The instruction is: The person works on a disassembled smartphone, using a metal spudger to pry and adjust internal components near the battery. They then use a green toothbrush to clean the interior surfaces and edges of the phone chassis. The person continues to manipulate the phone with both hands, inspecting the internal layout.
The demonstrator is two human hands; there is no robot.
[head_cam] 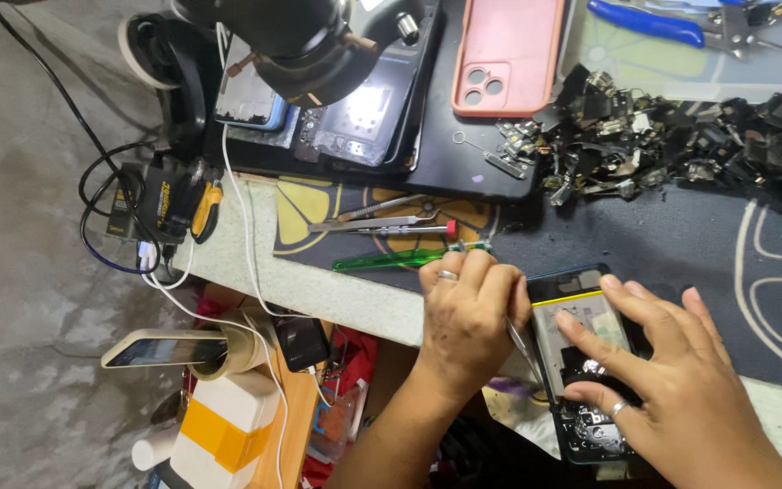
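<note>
An opened phone [581,340] with its back cover off lies at the near edge of the dark work mat [681,244], its inner parts showing. My right hand [681,389] rests on it with fingers spread, pressing the phone down; a ring sits on one finger. My left hand [468,317], also wearing a ring, is closed around thin metal tweezers [523,349] whose tips point down at the phone's left edge.
A green-handled screwdriver [409,260], more tweezers [382,222] and a red-tipped driver lie just beyond my left hand. Further back are a pink phone case [507,54], a pile of small black phone parts [681,136], blue-handled pliers [644,23] and a microscope [309,36]. Cables hang off the table's left edge.
</note>
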